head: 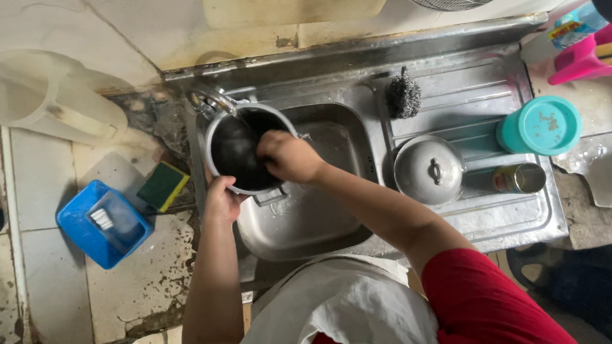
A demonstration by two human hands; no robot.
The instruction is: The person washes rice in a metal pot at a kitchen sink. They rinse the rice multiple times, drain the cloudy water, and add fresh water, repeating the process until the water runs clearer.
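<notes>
Over steel sink [339, 234], head view: dark-lined metal pot [241, 149] tilted under tap [209, 98], at basin's left rim. Left hand [220, 199] supports pot from below, fingers wrapped on its rim. Right hand [289, 156] inside pot mouth, fingers clenched; what they grip, cannot tell. Drainboard right of basin: pot lid [429, 170], steel scourer [404, 95], tin can [520, 178], teal container [538, 127]. Tiled worktop left: yellow-green sponge [163, 185], blue tub [103, 223], clear jug [42, 97].
</notes>
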